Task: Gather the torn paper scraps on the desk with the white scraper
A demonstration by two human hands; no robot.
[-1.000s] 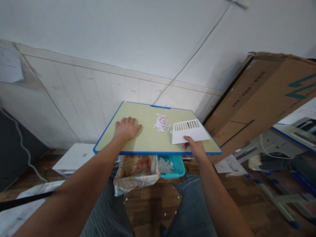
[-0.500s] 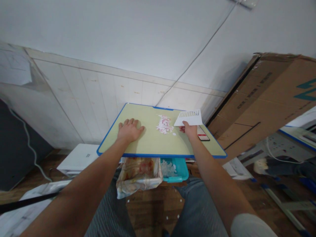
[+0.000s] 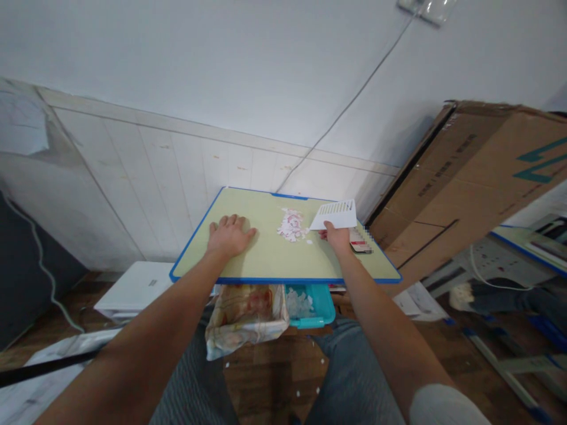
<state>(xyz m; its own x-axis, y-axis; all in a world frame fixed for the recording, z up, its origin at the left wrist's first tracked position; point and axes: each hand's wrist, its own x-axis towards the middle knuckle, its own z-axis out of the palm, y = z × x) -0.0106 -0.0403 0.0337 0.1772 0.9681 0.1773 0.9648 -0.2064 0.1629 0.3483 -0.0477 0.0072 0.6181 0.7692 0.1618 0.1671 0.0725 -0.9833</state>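
My left hand (image 3: 229,236) lies flat on the left part of the yellow-green tabletop (image 3: 266,260), its fingers spread and nothing under them that I can see. In my right hand (image 3: 335,235) is a white card (image 3: 334,215) with a printed row of marks, pinched between thumb and fingers. The card's left edge is close to a loose pile of small white and pinkish paper scraps (image 3: 291,225) at the middle of the table. One scrap lies apart, near my right fingers. Partly behind my right wrist is a phone (image 3: 361,241), its screen partly blurred.
Below the table's front edge are a lined bin (image 3: 248,336) and a turquoise plastic tub (image 3: 325,307) with whitish pieces inside. A large cardboard box (image 3: 469,177) leans at the right. White scraps dot the wooden floor (image 3: 274,378). A cable (image 3: 345,109) runs down the wall.
The whole view has shifted slightly, so the table appears a little further left. Both hands keep nearly the same places on the table, and the card is still held.
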